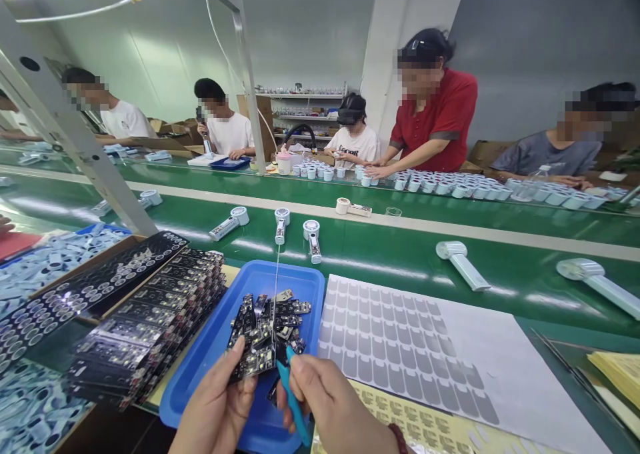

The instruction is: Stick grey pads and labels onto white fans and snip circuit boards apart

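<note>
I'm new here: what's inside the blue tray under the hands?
Black circuit boards lie heaped in the blue tray. The left hand, right hand and teal-handled tool cover part; whatever lies beneath those boards is hidden.

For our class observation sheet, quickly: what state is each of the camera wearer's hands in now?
Left hand: closed, holding a black circuit board.
Right hand: closed, holding blue-handled cutters.

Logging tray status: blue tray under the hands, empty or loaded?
Partly loaded: small circuit boards lie heaped in the blue tray, bare floor showing around them.
</note>
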The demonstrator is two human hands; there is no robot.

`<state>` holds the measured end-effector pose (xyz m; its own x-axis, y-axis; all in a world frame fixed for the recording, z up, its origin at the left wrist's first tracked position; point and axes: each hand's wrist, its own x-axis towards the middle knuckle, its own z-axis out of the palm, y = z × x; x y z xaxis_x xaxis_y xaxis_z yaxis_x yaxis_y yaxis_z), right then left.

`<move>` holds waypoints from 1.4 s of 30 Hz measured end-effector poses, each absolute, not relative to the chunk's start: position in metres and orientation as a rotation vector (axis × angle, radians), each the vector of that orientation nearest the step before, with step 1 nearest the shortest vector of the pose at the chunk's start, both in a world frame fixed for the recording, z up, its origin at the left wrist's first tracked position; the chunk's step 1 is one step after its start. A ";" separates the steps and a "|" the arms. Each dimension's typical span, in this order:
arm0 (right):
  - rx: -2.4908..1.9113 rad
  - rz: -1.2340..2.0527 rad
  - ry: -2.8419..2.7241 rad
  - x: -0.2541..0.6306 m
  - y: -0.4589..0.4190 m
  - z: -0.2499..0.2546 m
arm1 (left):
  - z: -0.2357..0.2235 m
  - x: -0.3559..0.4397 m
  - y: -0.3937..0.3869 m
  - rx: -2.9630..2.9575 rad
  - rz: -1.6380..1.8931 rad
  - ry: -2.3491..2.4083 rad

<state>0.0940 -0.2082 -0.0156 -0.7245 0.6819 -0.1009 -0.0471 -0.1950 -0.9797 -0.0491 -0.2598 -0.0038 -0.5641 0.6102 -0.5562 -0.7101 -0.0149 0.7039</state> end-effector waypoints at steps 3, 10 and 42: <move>-0.753 1.949 -1.749 0.104 -0.204 -0.002 | -0.004 -0.056 -0.263 0.107 1.775 1.407; -0.900 1.643 -2.091 0.113 -0.208 0.003 | 0.006 -0.061 -0.262 0.215 1.834 1.481; -0.480 1.001 -2.356 0.076 -0.243 0.003 | 0.001 -0.073 -0.280 0.163 1.823 1.374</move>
<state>0.0764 -0.2435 0.0033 -0.7960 0.5064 0.3315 0.1130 0.6624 -0.7406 -0.0731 -0.2803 0.0007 -0.6489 0.6713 -0.3582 -0.5292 -0.0600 0.8464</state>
